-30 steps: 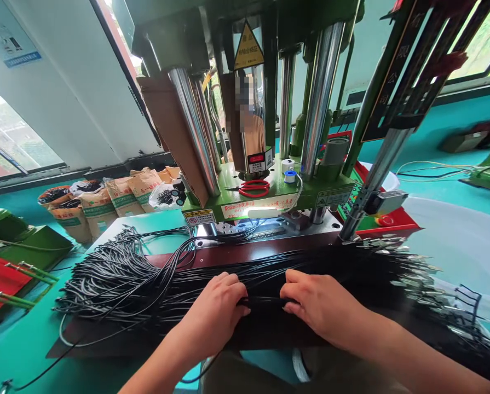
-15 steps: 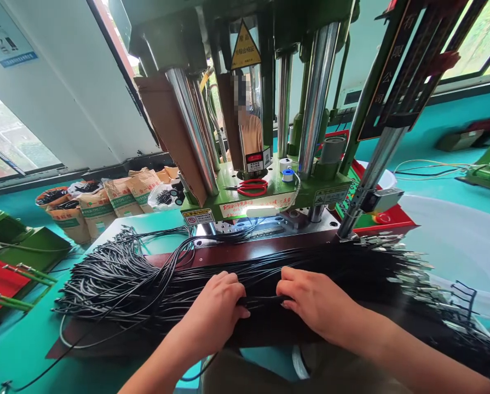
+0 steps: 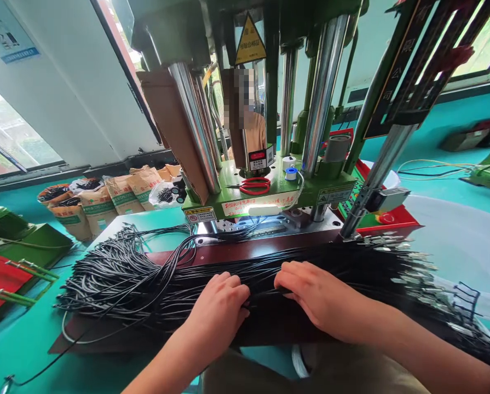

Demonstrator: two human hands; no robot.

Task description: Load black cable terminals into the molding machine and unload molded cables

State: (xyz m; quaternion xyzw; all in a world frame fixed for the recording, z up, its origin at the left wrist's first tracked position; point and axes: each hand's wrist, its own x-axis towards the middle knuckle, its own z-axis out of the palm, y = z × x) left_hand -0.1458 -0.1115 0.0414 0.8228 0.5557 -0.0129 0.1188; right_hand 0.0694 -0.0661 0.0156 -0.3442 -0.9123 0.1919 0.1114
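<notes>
A thick bundle of black cables (image 3: 117, 279) lies lengthwise across a dark red-brown board (image 3: 245, 250). Metal-looking connector ends (image 3: 417, 268) fan out on its right side, and thin cable tips stick out on the left. My left hand (image 3: 224, 306) is closed, its fingers curled over cables near the middle of the bundle with the thumb tucked below. A short gap to the right, my right hand (image 3: 308, 293) has curled fingers around cables too, its thumb partly hidden. How many strands each hand holds cannot be made out.
A green press (image 3: 228, 205) with steel columns stands behind the board. Red-handled scissors (image 3: 255, 186) and a blue-and-white spool (image 3: 291, 174) rest on it. A red-edged control box (image 3: 398, 214) and white tub (image 3: 445, 235) are right, paper sacks (image 3: 97, 205) left. A person (image 3: 255, 131) is behind.
The view has shifted slightly. Both thumbs have drawn in closer to the fingers. The loose cable below my left wrist no longer shows.
</notes>
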